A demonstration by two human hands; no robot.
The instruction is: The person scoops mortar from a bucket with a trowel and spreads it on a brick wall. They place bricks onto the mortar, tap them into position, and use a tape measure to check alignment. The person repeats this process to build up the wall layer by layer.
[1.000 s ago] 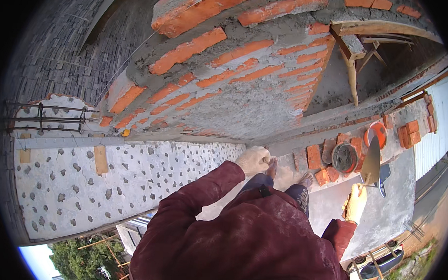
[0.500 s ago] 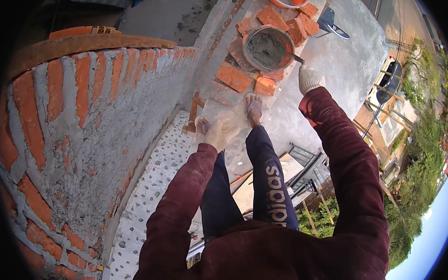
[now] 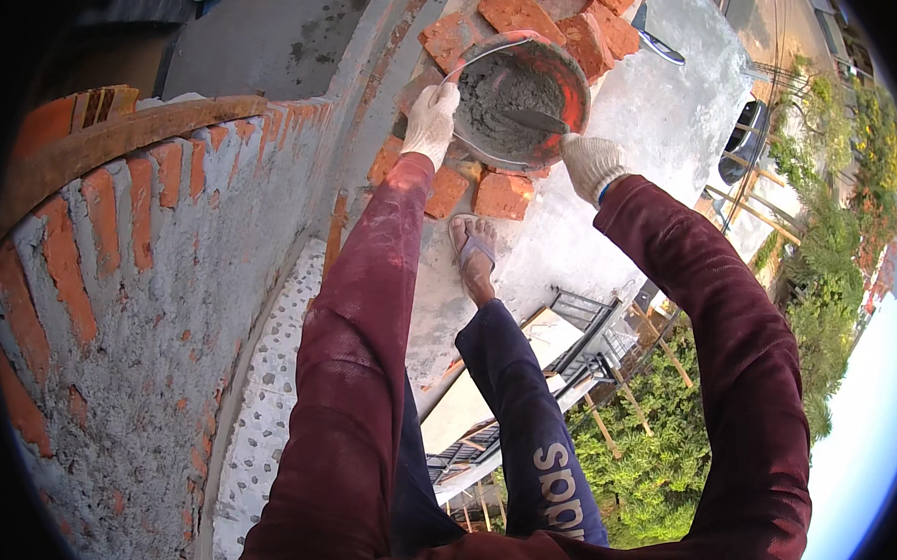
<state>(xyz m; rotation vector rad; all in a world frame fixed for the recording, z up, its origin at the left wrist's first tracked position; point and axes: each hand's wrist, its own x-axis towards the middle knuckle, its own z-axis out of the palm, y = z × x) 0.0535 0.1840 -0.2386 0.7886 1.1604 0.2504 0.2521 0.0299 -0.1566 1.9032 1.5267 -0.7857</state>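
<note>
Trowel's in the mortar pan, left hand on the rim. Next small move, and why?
Probably scoop and lift a load. The right hand holds the trowel with its blade lying on the grey mortar, and the left hand grips the rim of the red pan, steadying it. The blade looks bare on top.

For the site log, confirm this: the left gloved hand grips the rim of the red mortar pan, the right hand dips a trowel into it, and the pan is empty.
One detail is wrong. The head view shows the mortar pan holding grey mortar, not empty. The rest stands: the left hand grips its rim and the right hand dips the trowel into it.
</note>
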